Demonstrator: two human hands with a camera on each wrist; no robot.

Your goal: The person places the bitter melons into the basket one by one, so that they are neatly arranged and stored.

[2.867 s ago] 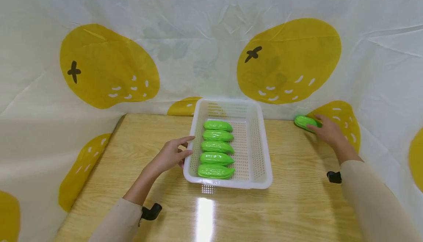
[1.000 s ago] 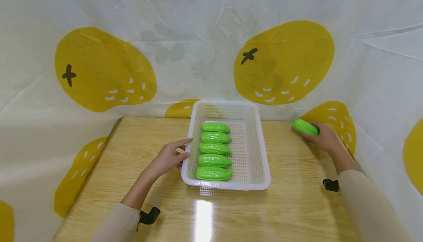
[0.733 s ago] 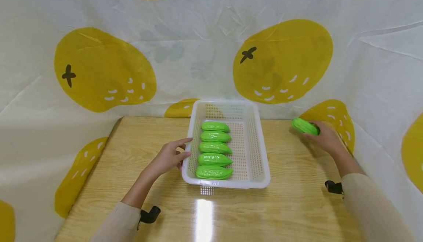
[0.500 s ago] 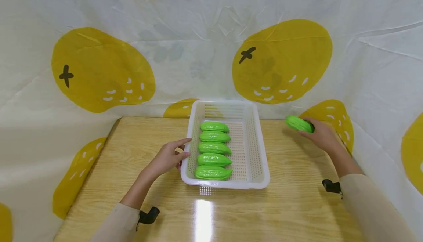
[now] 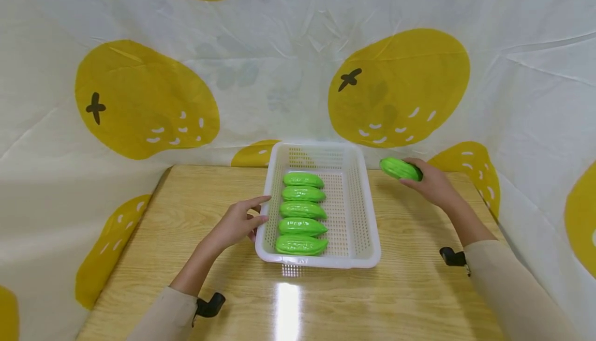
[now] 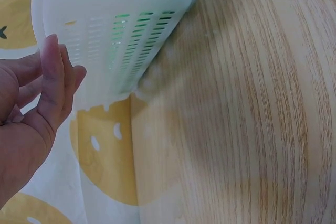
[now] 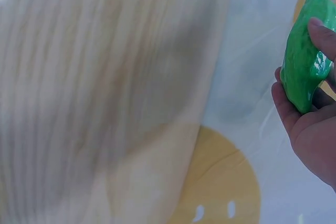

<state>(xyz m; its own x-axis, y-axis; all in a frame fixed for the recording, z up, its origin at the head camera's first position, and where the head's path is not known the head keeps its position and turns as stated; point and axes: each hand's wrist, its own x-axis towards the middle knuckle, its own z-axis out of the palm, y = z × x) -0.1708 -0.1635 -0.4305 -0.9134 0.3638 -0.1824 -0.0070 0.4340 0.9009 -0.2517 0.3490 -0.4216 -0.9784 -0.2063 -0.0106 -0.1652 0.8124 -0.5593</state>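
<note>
My right hand (image 5: pixel 433 183) grips a glossy green bitter melon (image 5: pixel 393 167), ridged and toy-like, above the table's back edge, right of the basket. In the right wrist view the thumb lies on one side of the bitter melon (image 7: pixel 304 56) and the fingers on the other. A white perforated plastic basket (image 5: pixel 374 235) stands mid-table. Inside, several similar bitter melons (image 5: pixel 302 210) lie in a column along its left half, tips to the right. My left hand (image 5: pixel 235 224) holds the basket's left rim; the left wrist view shows its fingers against the basket (image 6: pixel 105 3).
The wooden table (image 5: pixel 419 289) carries the basket, and a bright reflection shines in front of it. A white cloth (image 5: pixel 279 72) printed with yellow fruit hangs behind and at both sides. The basket's right half shows bare mesh floor (image 5: pixel 336 211).
My right hand took hold of the bitter melon at the back right, lifted it, and carried it left toward the basket. The left hand has stayed at the rim.
</note>
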